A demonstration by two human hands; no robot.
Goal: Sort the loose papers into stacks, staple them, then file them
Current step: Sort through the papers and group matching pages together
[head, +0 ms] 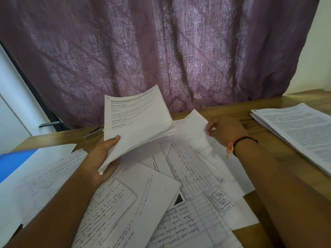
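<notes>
left hand (104, 158) grips a paper bunch (136, 120), right hand (226, 130) pinches 1 sheet (192, 122) at 1 o'clock, and a hard tug could rip it.

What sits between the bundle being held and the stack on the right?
The right hand, pinching a loose sheet, lies between the left hand's bundle and the stack; beyond it, only bare table.

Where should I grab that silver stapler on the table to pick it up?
Probably best to grab the stapler by its long silver body, from above and from the left, thumb and fingers on its narrow sides. It lies flat on the table, and its right end is hidden behind the paper bundle the left hand holds.
</notes>
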